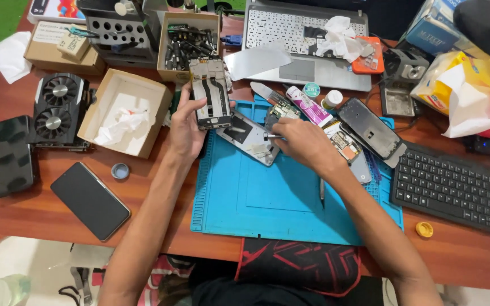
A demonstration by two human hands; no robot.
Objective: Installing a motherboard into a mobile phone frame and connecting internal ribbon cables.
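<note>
My left hand (185,127) is wrapped around an opened phone frame (211,93), thumb across its face, lifted above the top edge of the blue work mat (267,209). My right hand (304,141) is pinched shut on a small metal tool (271,136), its tip over the silver phone back cover (248,137) that lies on the mat just below the frame.

The open cardboard box (125,113) to my left holds only crumpled white tissue. Behind it a smaller box (187,42) is packed with dark screwdriver bits and tools, and next to that stands a grey perforated tool holder (117,34).

On the mat near my right hand lie a circuit board (282,110), a glue tube (308,106) and another stripped phone (344,144), crowding the upper right corner. A black phone screen (370,130) rests tilted across the mat's edge, touching the black keyboard (452,187). A laptop (307,42) sits behind, with tissue heaped on its keys. On the far left are a two-fan graphics card (58,107) and two dark phones (89,199), flat on the wooden table (46,218). A yellow cap (424,229) lies below the keyboard.
</note>
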